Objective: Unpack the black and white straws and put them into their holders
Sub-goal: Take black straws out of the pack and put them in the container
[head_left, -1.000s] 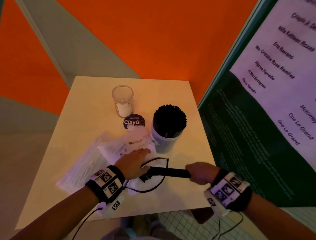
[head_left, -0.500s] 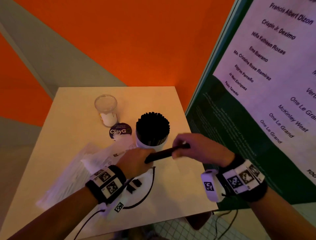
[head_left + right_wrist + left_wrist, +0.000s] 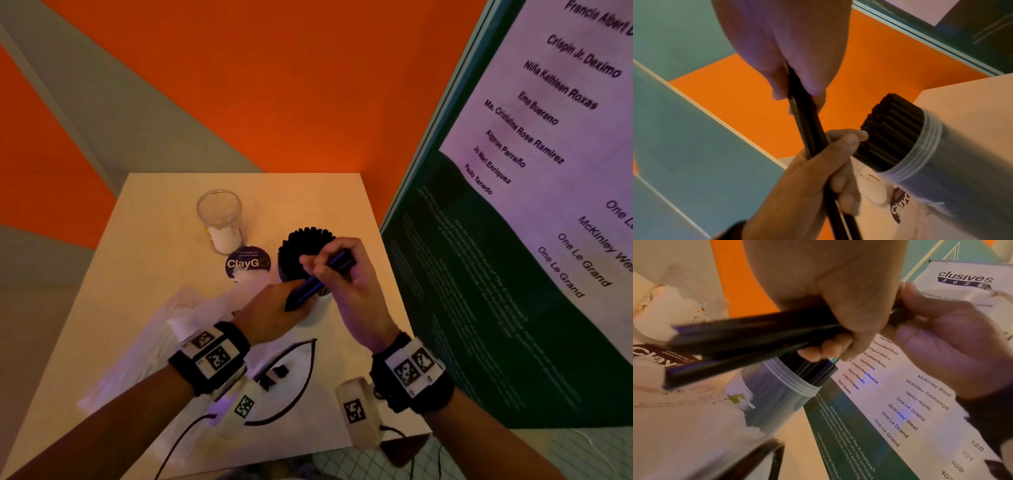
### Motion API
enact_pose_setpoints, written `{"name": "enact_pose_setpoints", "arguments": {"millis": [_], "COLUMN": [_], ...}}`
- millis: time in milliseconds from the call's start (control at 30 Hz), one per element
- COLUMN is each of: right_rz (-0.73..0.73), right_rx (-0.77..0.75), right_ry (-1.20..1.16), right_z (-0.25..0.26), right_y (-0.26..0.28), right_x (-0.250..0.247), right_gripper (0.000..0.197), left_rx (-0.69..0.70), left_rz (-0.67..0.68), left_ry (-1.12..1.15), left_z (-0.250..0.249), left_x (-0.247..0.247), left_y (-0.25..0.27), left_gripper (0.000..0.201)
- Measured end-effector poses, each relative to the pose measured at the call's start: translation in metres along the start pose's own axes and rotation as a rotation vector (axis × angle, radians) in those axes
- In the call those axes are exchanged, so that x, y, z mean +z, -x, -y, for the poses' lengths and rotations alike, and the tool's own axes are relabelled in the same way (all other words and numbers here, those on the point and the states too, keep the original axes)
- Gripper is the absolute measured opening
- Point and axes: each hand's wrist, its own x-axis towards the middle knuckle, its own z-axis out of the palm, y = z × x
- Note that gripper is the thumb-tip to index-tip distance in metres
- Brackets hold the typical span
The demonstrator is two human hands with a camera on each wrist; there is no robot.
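Both hands hold one small bundle of black straws, tilted, just above and in front of the holder full of black straws. My left hand grips the bundle's lower end, its fingers curled round the black straws. My right hand grips the upper end, next to the holder's straw tips. The right wrist view shows the bundle between both fists, beside the holder. An empty clear glass holder stands further back on the left. The pack of white straws lies on the table's left.
A round ClayGo lid lies between the two holders. An opened clear wrapper with a black outline lies under my wrists. The table sits in an orange-walled corner, and a green poster board stands close on the right.
Both hands have raised the black bundle from near the front edge towards the black-straw holder. It has gone from lying level to tilted, right end higher.
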Motion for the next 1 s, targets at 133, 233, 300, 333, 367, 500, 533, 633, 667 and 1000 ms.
{"name": "enact_pose_setpoints", "arguments": {"millis": [133,233,300,333,367,500,533,633,667,1000], "right_rz": [-0.098,-0.162,-0.186,-0.189,-0.18,-0.03,0.013,0.099,0.127,0.442], "right_rx": [-0.008,-0.041,-0.081,-0.112,-0.146,-0.226,-0.244,-0.278,-0.284,-0.124], "right_ry": [0.183,0.232,0.27,0.3,0.342,0.596,0.668,0.998,1.178,1.541], "right_z": [0.016,0.032,0.04,0.043,0.043,0.023,0.013,-0.024,-0.036,-0.069], "right_y": [-0.023,-0.043,-0.054,-0.058,-0.061,-0.059,-0.056,-0.046,-0.044,-0.036], "right_x": [-0.014,-0.027,-0.032,-0.034,-0.035,-0.028,-0.025,-0.023,-0.025,-0.068], "right_gripper": [0.024,0.027,0.026,0.026,0.027,0.037,0.041,0.039,0.041,0.093], "left_rx": [0.052,0.032,0.001,0.0,0.002,-0.035,-0.044,-0.051,-0.059,-0.158], "left_rz": [-0.146,-0.307,-0.326,-0.323,-0.318,-0.268,-0.26,-0.238,-0.222,-0.016], "left_ry": [-0.004,-0.059,-0.095,-0.116,-0.129,-0.134,-0.14,-0.146,-0.135,0.111], "left_z": [0.004,0.015,0.023,0.028,0.032,0.046,0.049,0.054,0.055,0.062], "left_x": [-0.005,-0.019,-0.026,-0.028,-0.03,-0.029,-0.027,-0.021,-0.019,-0.013], "left_y": [-0.006,-0.009,-0.009,-0.01,-0.01,-0.013,-0.015,-0.021,-0.023,-0.056], "left_gripper": [0.048,0.077,0.09,0.095,0.098,0.113,0.115,0.122,0.126,0.156]}}
